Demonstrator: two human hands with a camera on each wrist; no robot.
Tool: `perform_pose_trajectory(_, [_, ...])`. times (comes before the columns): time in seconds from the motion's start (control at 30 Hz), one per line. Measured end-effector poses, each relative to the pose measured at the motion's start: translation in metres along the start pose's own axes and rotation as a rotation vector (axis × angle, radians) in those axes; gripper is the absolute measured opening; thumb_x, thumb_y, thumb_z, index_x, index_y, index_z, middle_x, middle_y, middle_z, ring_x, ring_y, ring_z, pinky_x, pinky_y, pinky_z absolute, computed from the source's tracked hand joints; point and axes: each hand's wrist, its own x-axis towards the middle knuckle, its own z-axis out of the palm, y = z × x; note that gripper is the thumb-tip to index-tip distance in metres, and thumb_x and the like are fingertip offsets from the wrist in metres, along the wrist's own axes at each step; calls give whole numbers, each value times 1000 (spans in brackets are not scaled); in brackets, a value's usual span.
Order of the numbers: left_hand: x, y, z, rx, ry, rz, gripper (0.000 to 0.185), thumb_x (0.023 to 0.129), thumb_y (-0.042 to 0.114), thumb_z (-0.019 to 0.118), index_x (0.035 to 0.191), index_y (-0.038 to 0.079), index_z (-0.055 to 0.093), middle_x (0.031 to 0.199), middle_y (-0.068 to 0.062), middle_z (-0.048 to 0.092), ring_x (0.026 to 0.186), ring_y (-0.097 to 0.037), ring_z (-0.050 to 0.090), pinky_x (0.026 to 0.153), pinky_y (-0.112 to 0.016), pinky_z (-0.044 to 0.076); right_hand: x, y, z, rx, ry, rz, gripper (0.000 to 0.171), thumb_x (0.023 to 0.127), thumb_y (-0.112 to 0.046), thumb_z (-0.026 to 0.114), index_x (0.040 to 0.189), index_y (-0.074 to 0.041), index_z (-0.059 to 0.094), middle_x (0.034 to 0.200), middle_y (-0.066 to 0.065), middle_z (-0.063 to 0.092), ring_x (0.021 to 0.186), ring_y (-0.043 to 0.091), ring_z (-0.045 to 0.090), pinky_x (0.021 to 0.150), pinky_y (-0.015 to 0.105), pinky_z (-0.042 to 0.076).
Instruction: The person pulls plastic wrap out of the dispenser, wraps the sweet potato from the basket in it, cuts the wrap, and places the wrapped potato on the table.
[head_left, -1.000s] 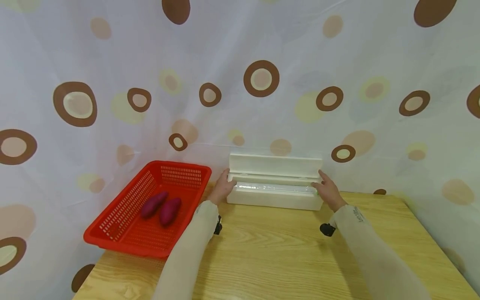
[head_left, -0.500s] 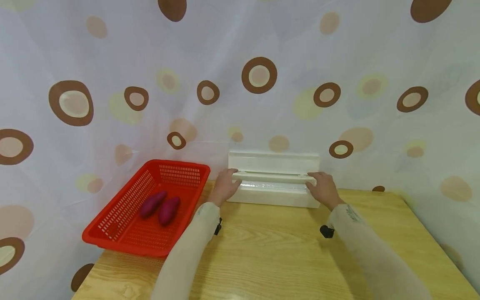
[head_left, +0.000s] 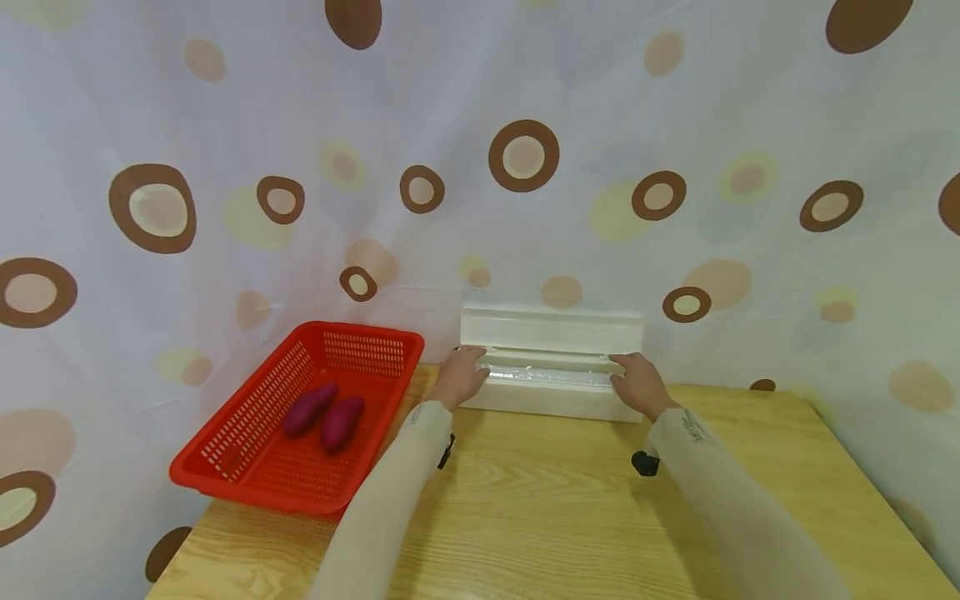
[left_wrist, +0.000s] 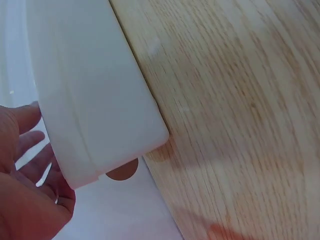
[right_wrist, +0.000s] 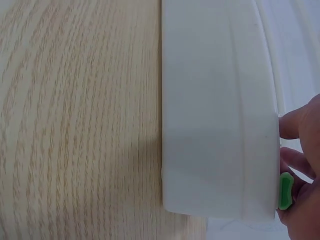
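A long white cling film dispenser lies on the table with its lid raised at the back. Clear film shows as a shiny strip inside, below a white crossbar. My left hand grips the left part of the bar, fingers over it and thumb on the near side. At the right part my right hand holds it likewise. In both wrist views the dispenser's front wall hides part of the fingers. A small green piece sits by the right fingers at the dispenser's end.
A red plastic basket stands at the left of the wooden table, with two purple sweet potatoes in it. Behind the dispenser hangs a white curtain patterned with brown circles.
Both hands have moved inward from the dispenser's ends, fingers over the crossbar. The basket and sweet potatoes have stayed in place.
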Motion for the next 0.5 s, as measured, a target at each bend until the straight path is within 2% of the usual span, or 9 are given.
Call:
perform_pose_trajectory(0.1, [1,4,0,-10,35,-41,39,94,19,57,130,6,56,127,-8,58,118,-26,51,98,-43,39,3,0,1,-28,12,-7,39,93,-5,50,128,12,50,123,36,48,109,49,48,89,59,39])
perform_pose_trajectory(0.27, [3,10,4,-4,94,-93,24,92,14,57,113,9,68,109,-5,67,103,-25,59,88,-45,43,7,0,4,-21,19,42,34,90,-6,53,121,9,58,116,32,54,101,45,53,83,56,43])
perform_pose_trajectory(0.4, [5,11,8,22,143,-89,16,92,13,58,97,13,72,99,0,70,95,-22,61,85,-42,45,8,1,4,-5,40,54,28,90,-6,53,113,7,64,108,27,60,92,40,57,78,52,46])
perform_pose_trajectory(0.5, [5,11,10,5,157,-74,15,92,14,59,95,14,73,97,1,69,95,-21,60,86,-42,44,8,3,4,-10,49,43,23,91,-7,53,104,5,68,101,23,64,86,37,60,75,51,47])
